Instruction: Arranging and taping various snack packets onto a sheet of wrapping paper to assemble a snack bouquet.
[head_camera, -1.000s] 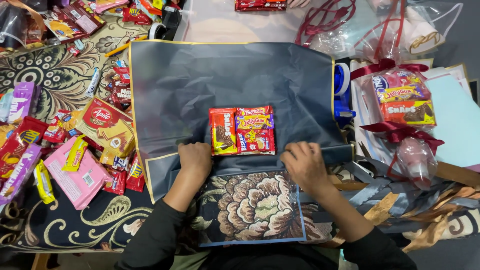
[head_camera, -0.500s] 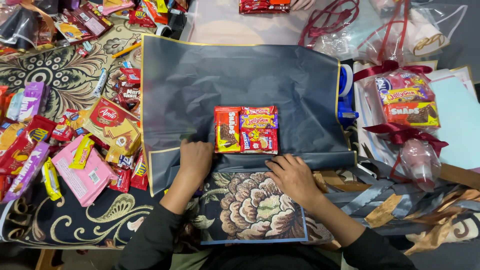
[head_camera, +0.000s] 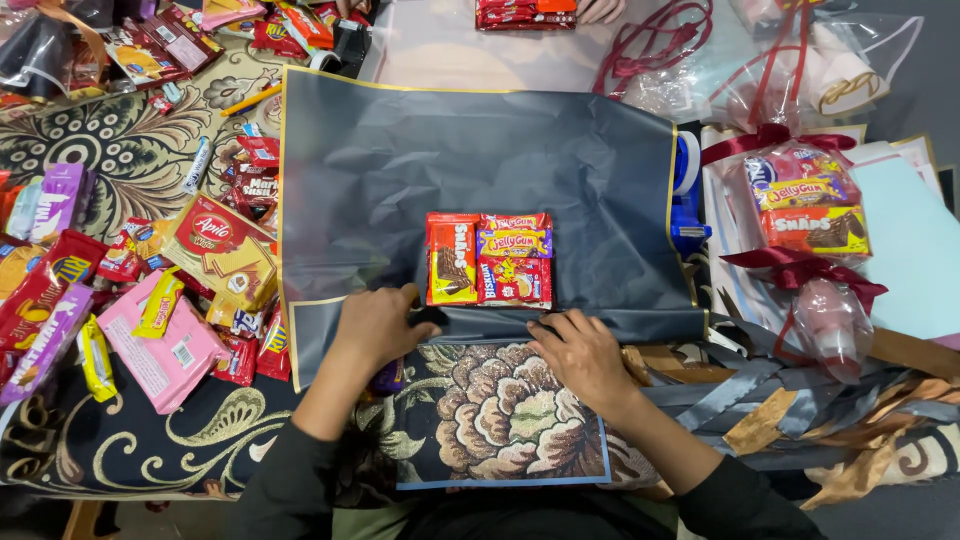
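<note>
Both hands (head_camera: 375, 325) (head_camera: 585, 355) press open-palmed on grey wrapping sheet (head_camera: 480, 150), snack bundle (head_camera: 488, 259) just beyond

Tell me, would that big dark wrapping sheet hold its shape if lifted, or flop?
Probably flop: the dark wrapping sheet shows creases, and its near edge is folded over under the left hand and right hand. It looks thin, so likely light. The snack packs on it would probably slide if it were tilted.

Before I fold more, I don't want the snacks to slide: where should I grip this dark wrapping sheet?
Grip the near folded edge of the dark wrapping sheet, from your own side. Both the left hand and right hand already rest there, and the snack stack sits just beyond the fold, so lifting there likely keeps it put.
</note>
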